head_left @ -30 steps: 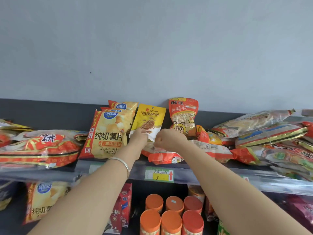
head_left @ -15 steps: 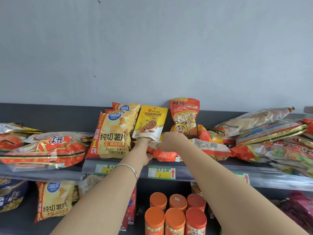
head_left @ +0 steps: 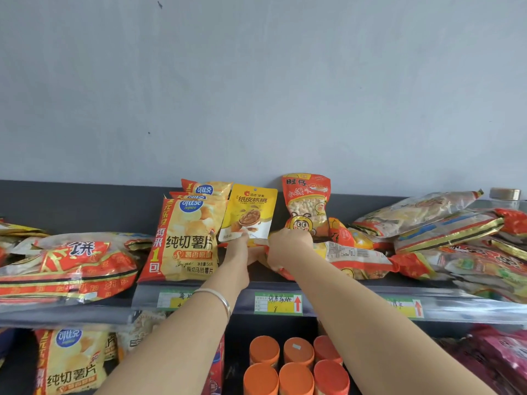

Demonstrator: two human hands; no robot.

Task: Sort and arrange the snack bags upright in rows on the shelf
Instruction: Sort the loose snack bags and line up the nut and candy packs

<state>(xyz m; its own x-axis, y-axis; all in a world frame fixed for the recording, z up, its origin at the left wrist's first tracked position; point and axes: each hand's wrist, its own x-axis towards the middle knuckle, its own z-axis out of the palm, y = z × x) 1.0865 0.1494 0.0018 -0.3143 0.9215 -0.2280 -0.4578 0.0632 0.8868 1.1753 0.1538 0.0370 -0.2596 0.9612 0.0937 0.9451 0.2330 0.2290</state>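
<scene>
Lowest and nearest, orange-capped canisters (head_left: 295,366) stand in two rows directly below the yellow pouch (head_left: 251,212). Both forearms reach up toward that pouch, and a silver bracelet (head_left: 219,299) circles the left wrist. On the front edge of the shelf (head_left: 85,309), a green and yellow price label (head_left: 278,303) sits just under the pouch. The left hand (head_left: 239,252) grips the pouch by its lower edge, holding it upright with a slight tilt. The right hand (head_left: 288,246), just right of the pouch's bottom corner, has its fingers curled over the end of a flat orange bag (head_left: 350,258) that lies on its side. An upright chips bag (head_left: 188,238) touches the pouch's left side, with more of the same kind behind it. A red-topped bun bag (head_left: 306,203) stands just right of the pouch. Further right is a heap of bags (head_left: 445,223) lying flat, and far left lies a red and gold bag (head_left: 71,263). Behind the pouch rises a grey wall (head_left: 256,81).
</scene>
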